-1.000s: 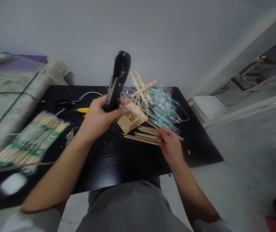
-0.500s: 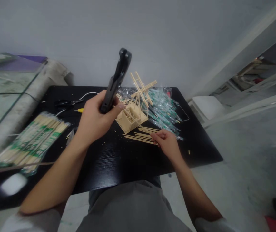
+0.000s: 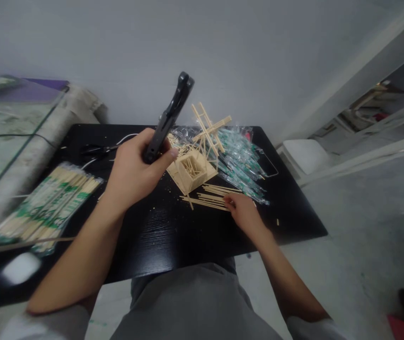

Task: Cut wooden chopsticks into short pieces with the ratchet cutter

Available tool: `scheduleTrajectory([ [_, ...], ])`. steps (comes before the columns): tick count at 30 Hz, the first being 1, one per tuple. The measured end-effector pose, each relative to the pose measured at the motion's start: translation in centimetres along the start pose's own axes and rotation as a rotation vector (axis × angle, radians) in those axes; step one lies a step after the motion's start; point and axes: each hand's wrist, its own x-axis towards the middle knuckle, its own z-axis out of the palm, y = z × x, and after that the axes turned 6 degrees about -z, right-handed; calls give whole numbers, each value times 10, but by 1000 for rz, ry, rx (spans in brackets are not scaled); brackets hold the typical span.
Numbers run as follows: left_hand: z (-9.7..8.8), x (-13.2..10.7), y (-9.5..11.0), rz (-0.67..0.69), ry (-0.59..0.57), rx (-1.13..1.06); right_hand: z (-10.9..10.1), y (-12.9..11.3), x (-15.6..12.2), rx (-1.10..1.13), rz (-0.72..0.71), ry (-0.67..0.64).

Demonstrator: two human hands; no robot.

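Note:
My left hand (image 3: 131,167) is closed around a black hand tool (image 3: 168,118), held raised above the black table (image 3: 173,236) with its head pointing up and away. My right hand (image 3: 246,213) rests low on the table, fingers curled over the near end of a loose row of thin wooden sticks (image 3: 209,198). Between the hands stands a small open box built of sticks (image 3: 191,171), with a crossed stick frame (image 3: 209,127) rising behind it.
Clear green-printed wrappers (image 3: 240,158) lie heaped behind the box. Packs of wrapped chopsticks (image 3: 46,208) lie at the left, scissors (image 3: 97,151) and a white cable at the back left. A rolled mat (image 3: 28,160) borders the left edge. My knees sit under the near edge.
My right hand dropped from a raised pinch onto the loose sticks and shifted slightly left. My left hand turned the black tool and drew back a little to the left.

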Motion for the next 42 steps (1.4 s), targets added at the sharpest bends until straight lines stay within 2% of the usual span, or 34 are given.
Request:
scheduleTrajectory([
  [8, 3, 0, 0, 10, -15, 11, -5, -4, 3, -33, -57, -113],
  [13, 4, -1, 1, 12, -34, 16, 0, -4, 1, -163, -116, -158],
  [26, 7, 1, -3, 25, -9, 24, 7, 4, -3, -199, -166, -95],
  [38, 6, 2, -6, 27, 2, 16, 14, 7, 0, -256, -210, -90],
  [42, 3, 2, -6, 33, 9, 5, 11, 4, 0, -205, -213, -14],
])
